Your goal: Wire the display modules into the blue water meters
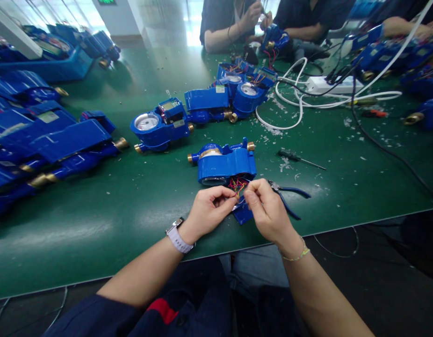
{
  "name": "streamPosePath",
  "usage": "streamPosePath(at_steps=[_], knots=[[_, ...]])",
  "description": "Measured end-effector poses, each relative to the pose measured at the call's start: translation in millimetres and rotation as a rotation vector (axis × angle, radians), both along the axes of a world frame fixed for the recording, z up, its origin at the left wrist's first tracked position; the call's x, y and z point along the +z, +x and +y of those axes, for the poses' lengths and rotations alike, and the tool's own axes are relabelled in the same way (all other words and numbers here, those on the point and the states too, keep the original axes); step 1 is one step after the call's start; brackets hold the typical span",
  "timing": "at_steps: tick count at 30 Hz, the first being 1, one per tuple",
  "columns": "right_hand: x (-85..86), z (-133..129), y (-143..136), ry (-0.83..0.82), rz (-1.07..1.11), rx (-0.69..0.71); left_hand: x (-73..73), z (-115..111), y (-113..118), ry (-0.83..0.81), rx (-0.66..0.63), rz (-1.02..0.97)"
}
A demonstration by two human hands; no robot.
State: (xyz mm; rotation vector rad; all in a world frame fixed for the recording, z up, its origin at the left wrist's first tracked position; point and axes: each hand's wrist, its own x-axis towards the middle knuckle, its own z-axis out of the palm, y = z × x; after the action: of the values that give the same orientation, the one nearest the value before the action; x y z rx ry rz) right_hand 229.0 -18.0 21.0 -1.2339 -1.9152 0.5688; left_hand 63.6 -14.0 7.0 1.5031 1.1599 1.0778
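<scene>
In front of me a blue water meter (226,164) with brass pipe ends lies on its side on the green table. Thin red and yellow wires (238,183) spill from its near side. My left hand (213,208), with a watch on the wrist, pinches the wires between thumb and forefinger. Close beside it my right hand (267,206) is closed, fingertips pressed together at the same wires; the exact strand in them is too small to make out. Below the wires, partly behind my hands, is a small blue cover (243,214). Pliers (290,191) with blue handles lie right of my right hand.
A screwdriver (300,159) lies to the right, amid white scraps. More blue meters stand behind (163,122) and are heaped at left (62,135). A white power strip (334,85) with looping cables sits at back right. Co-workers (234,23) sit across the table.
</scene>
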Motion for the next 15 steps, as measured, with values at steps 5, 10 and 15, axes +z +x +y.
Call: streamPosePath(at_steps=[5,10,15], knots=[[4.0,0.6,1.9,0.110,0.102,0.040,-1.0,1.8,0.2,-0.088,-0.040,-0.100],[0.6,2.4,-0.7,0.139,0.070,0.174,-3.2,2.5,1.9,-0.102,-0.045,-0.130],[-1.6,4.1,-0.7,0.104,0.084,0.156,-6.1,2.4,3.4,-0.080,-0.047,-0.096]])
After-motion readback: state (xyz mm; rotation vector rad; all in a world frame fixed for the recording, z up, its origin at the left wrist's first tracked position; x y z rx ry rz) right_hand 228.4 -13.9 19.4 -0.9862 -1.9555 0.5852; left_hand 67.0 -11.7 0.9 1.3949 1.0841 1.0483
